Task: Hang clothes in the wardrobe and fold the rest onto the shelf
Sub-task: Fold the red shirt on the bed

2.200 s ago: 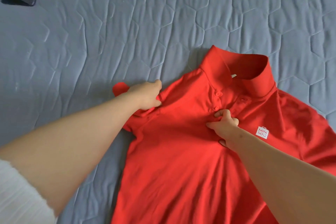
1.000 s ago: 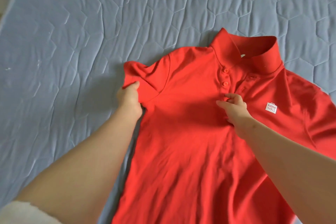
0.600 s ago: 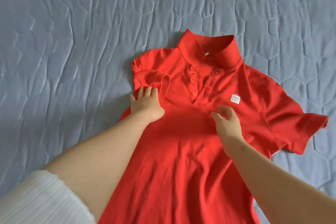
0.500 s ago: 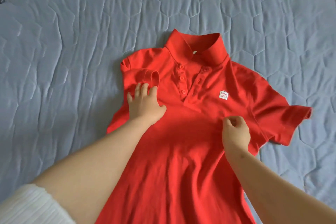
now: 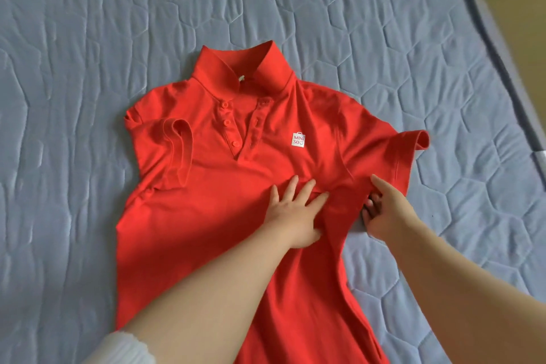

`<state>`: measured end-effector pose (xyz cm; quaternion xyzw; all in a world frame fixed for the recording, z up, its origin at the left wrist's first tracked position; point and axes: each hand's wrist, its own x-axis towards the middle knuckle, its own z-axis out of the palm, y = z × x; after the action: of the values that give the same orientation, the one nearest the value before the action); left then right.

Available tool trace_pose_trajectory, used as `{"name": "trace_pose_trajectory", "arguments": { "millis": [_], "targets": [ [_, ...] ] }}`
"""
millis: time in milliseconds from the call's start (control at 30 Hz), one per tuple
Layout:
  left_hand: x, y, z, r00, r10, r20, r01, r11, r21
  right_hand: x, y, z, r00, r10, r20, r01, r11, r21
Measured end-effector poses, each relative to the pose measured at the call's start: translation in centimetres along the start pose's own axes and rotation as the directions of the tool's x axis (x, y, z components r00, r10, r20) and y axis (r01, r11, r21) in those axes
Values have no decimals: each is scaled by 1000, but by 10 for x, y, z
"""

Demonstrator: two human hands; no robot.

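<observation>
A red polo shirt [image 5: 206, 216] lies face up on the bed, collar pointing away from me, with a small white logo on its chest. Its left sleeve is folded in over the body. My left hand [image 5: 295, 210] lies flat on the shirt below the logo, fingers spread and straight. My right hand [image 5: 384, 210] is at the shirt's right side under the armpit, thumb on top and fingers curled under the fabric edge, gripping it. The right sleeve [image 5: 407, 154] still sticks out to the side.
The shirt rests on a blue-grey quilted bed cover [image 5: 88, 68]. The bed's edge [image 5: 502, 47] runs diagonally at the upper right, with tan floor beyond it.
My left hand has crossed from the folded left sleeve to the middle of the shirt. My right hand has moved out to the shirt's right side and taken hold of the fabric.
</observation>
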<state>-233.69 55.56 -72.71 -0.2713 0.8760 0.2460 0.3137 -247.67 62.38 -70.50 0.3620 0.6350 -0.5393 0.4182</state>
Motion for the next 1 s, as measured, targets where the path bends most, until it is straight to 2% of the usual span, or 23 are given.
{"name": "trace_pose_trajectory", "arguments": {
  "millis": [33, 67, 100, 133, 167, 200, 233, 267, 300, 333, 367, 400, 433, 500, 533, 600, 633, 667, 733, 800, 867, 900, 1000],
  "targets": [
    [0, 0, -3, 1000, 2, -17, -3, 998, -66, 2, -2, -1, 1000, -26, 0, 26, 1000, 11],
    [0, -1, -8, 998, -7, -56, -3, 985, -172, 2, -4, 2, 993, -114, -15, 114, 993, 21],
    [-1, -2, -13, 993, -42, -110, 3, 943, -333, -1, -5, 6, 959, -280, -40, 280, 960, -4],
    [-2, -4, -20, 981, -114, -155, 9, 831, -556, -6, -7, 11, 865, -502, -18, 496, 859, -124],
    [-3, -5, -28, 964, -210, -166, -1, 618, -786, -12, -7, 16, 695, -711, 105, 703, 642, -305],
    [-6, -8, -36, 941, -307, -143, -32, 339, -940, -18, -6, 22, 486, -817, 310, 834, 328, -443],
    [-8, -11, -44, 915, -393, -89, -56, 96, -994, -22, -3, 27, 305, -791, 530, 869, 3, -494],
    [-10, -14, -50, 894, -448, -22, -62, -75, -995, -24, 1, 31, 237, -672, 702, 843, -217, -492],
    [-10, -18, -52, 883, -467, 42, -55, -191, -980, -25, 6, 33, 272, -538, 798, 802, -331, -497],
    [-11, -20, -53, 881, -464, 88, -40, -260, -965, -24, 10, 35, 349, -429, 833, 758, -393, -521],
    [-11, -21, -54, 886, -449, 114, -19, -280, -960, -21, 14, 35, 424, -347, 836, 714, -440, -545],
    [-12, -21, -53, 890, -439, 122, -2, -271, -963, -18, 18, 35, 485, -279, 829, 678, -479, -558],
    [-11, -19, -52, 889, -442, 117, 2, -252, -968, -15, 21, 34, 515, -235, 824, 661, -503, -556],
    [-7, -15, -54, 871, -485, 85, -8, -186, -983, -12, 24, 27, 513, -238, 825, 669, -492, -557],
    [-6, -13, -54, 847, -531, 32, -20, -92, -996, -12, 25, 22, 507, -286, 813, 680, -447, -581],
    [-8, -9, -48, 771, -612, -175, -2, 273, -962, -13, 29, 8, 533, -425, 732, 694, -276, -665],
    [-12, -5, -44, 732, -615, -294, 26, 457, -889, -15, 32, 0, 562, -476, 676, 700, -162, -696],
    [-18, 0, -40, 714, -583, -388, 42, 589, -807, -17, 35, -10, 599, -494, 630, 702, -54, -710],
    [-31, 14, -26, 750, -453, -481, -7, 723, -691, -25, 47, -33, 664, -462, 588, 691, 79, -718],
    [-42, 25, -10, 803, -333, -494, -77, 764, -641, -35, 60, -61, 709, -418, 568, 665, 125, -737],
    [-49, 35, 5, 840, -301, -452, -89, 745, -661, -43, 74, -92, 755, -355, 551, 624, 131, -770],
    [-50, 39, 11, 861, -307, -405, -70, 718, -692, -46, 81, -107, 793, -298, 532, 581, 105, -807],
    [-50, 53, 25, 934, -269, -236, 7, 672, -740, -48, 102, -151, 888, -128, 442, 429, -114, -896]
  ]
}}
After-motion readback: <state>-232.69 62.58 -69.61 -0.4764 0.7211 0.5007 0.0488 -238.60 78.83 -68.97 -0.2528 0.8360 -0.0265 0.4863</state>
